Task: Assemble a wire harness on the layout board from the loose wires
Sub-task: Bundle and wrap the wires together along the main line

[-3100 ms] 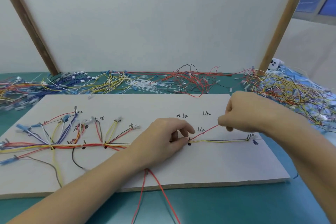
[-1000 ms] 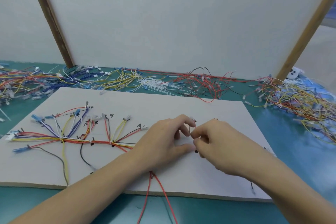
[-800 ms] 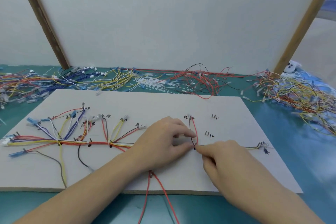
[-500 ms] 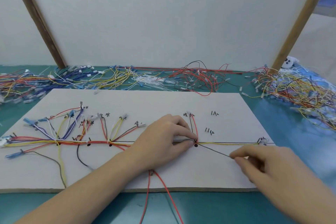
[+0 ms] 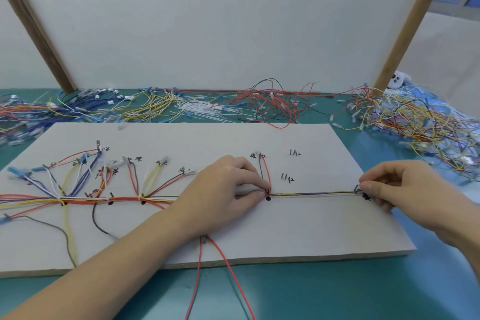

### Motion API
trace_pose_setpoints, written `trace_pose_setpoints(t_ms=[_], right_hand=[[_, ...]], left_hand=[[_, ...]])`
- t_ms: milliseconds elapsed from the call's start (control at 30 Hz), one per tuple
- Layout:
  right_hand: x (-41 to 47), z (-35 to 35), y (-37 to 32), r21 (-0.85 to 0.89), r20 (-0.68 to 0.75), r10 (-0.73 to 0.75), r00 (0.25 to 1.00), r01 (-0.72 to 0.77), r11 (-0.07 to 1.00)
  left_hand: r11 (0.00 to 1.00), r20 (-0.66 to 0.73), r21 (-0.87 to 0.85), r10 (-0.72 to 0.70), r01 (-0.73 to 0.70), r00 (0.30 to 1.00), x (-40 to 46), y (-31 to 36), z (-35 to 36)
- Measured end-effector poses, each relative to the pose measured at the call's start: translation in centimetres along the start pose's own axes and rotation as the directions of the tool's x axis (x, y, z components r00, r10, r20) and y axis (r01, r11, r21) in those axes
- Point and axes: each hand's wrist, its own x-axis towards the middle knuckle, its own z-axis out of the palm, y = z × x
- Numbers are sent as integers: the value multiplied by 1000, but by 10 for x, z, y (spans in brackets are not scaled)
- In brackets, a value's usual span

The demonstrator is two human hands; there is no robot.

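Your left hand (image 5: 228,187) pins the trunk (image 5: 311,193) at the branch mark, your right hand (image 5: 389,189) seemingly pinches its far end; left branches are laid on the layout board (image 5: 311,228), two right-hand marks (image 5: 291,165) remain empty

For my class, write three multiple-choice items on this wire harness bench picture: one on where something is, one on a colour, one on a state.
1. Where is the right hand?
A. At the right end of the trunk wires
B. In the loose wire pile
C. Off the layout board

2. What colour are the two wires hanging over the board's near edge?
A. Blue
B. Red
C. White

3. What is the left hand doing?
A. Lying flat and open
B. Lifted clear of the board
C. Pinching the wires at the black dot

Answers: 1 A, its fingertips meet the wire ends at the board's right mark. 2 B, both strands are red. 3 C, thumb and finger close on the junction beside the dot.
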Motion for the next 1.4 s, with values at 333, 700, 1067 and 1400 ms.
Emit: trace_pose_setpoints(t_ms=[333,700,1067,1400], right_hand=[[13,4,8,-144,14,-128,992,129,981],[28,0,-4,-412,166,-219,962,269,871],[27,-13,5,-325,255,-356,899,427,844],[9,-6,3,-384,114,-195,974,224,896]], left_hand=[[1000,7,-4,-17,17,1000,0,0,0],[1000,16,-1,-15,15,1000,-1,0,-1],[1000,23,15,-23,23,999,-1,1,-1],[1000,24,6,-22,22,999,0,-1,-1]])
